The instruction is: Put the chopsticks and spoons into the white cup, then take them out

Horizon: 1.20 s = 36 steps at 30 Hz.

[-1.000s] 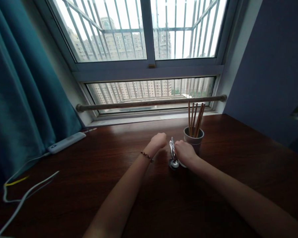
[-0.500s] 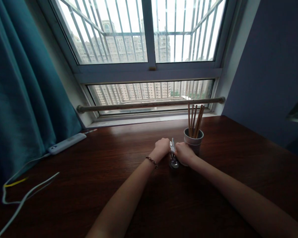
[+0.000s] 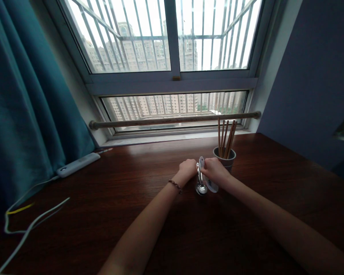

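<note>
Fingers closed, my left hand (image 3: 187, 168) grips the metal spoons (image 3: 201, 189) by the upper part of their handles. Their shiny bowls hang downward, close together, just above or on the table; I cannot tell which. My right hand (image 3: 216, 168) is closed on a pale, whitish spoon (image 3: 212, 186), whose broad end shows below the hand. A handle end with a small hole sticks up between the two hands. Right behind my right hand stands a grey cup (image 3: 225, 156) with several brown chopsticks (image 3: 224, 139) upright in it, partly hidden by the hand.
The dark wooden table (image 3: 117, 214) reaches to a barred window with a horizontal rail (image 3: 172, 121). At the left lie a white power strip (image 3: 78, 165) and white cables (image 3: 31, 226), beside a teal curtain (image 3: 25, 95). A wall rises on the right.
My right hand has risen slightly, and the pale spoon's broad end now shows below it. My left hand and the metal spoons stay almost in place.
</note>
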Each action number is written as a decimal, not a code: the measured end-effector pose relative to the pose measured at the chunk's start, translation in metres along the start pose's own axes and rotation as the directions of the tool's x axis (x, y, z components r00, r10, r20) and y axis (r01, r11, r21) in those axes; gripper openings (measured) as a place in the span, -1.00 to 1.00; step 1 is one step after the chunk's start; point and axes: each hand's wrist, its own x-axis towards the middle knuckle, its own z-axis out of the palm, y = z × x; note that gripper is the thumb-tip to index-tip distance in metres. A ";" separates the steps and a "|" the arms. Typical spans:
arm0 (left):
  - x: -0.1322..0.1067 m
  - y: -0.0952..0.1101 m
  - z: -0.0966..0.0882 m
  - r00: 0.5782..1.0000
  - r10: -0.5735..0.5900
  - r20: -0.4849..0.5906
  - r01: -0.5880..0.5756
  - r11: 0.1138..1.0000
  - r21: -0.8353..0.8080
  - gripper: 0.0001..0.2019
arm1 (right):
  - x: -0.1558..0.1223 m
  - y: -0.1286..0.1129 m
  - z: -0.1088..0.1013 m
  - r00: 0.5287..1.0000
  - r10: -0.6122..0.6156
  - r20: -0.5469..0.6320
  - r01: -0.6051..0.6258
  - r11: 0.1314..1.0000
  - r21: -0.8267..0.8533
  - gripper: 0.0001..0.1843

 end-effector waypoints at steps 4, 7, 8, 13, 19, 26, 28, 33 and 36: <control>0.005 -0.001 0.004 1.000 -0.018 -0.008 0.018 0.999 -0.047 -0.70 | -0.010 -0.003 -0.065 0.957 0.087 -0.278 -0.047 0.988 0.148 -0.83; 0.009 -0.003 0.007 1.000 -0.029 -0.001 0.029 0.996 -0.089 -0.72 | -0.018 0.009 -0.105 0.845 0.229 -0.483 -0.030 0.922 0.385 -0.82; 0.010 -0.004 0.008 0.999 -0.034 0.002 0.034 0.994 -0.101 -0.73 | -0.019 0.016 -0.113 0.815 0.271 -0.512 -0.031 0.903 0.429 -0.77; 0.015 -0.006 0.012 0.998 -0.054 0.023 0.056 0.989 -0.135 -0.71 | -0.014 0.049 -0.122 0.825 0.327 -0.461 -0.156 0.916 0.370 -0.75; 0.011 -0.001 0.010 0.995 -0.089 0.040 0.093 0.987 -0.133 -0.69 | 0.002 0.064 -0.105 0.913 0.366 -0.180 -0.225 0.820 0.526 -0.87; 0.011 -0.001 0.010 0.995 -0.092 0.040 0.096 0.988 -0.119 -0.68 | 0.005 0.082 -0.103 0.929 0.294 0.223 -0.368 0.695 0.617 -0.90; 0.011 -0.001 0.010 0.996 -0.083 0.022 0.085 0.990 -0.115 -0.69 | 0.005 0.087 -0.102 0.927 0.266 0.264 -0.373 0.725 0.579 -0.92; 0.005 0.007 0.012 0.992 -0.004 -0.125 -0.009 0.995 -0.101 -0.70 | 0.009 0.096 -0.097 0.932 0.220 0.289 -0.338 0.818 0.466 -0.95; 0.002 0.015 0.016 0.989 0.022 -0.149 -0.036 0.995 -0.092 -0.66 | 0.011 0.098 -0.096 0.928 0.217 0.303 -0.330 0.856 0.397 -0.92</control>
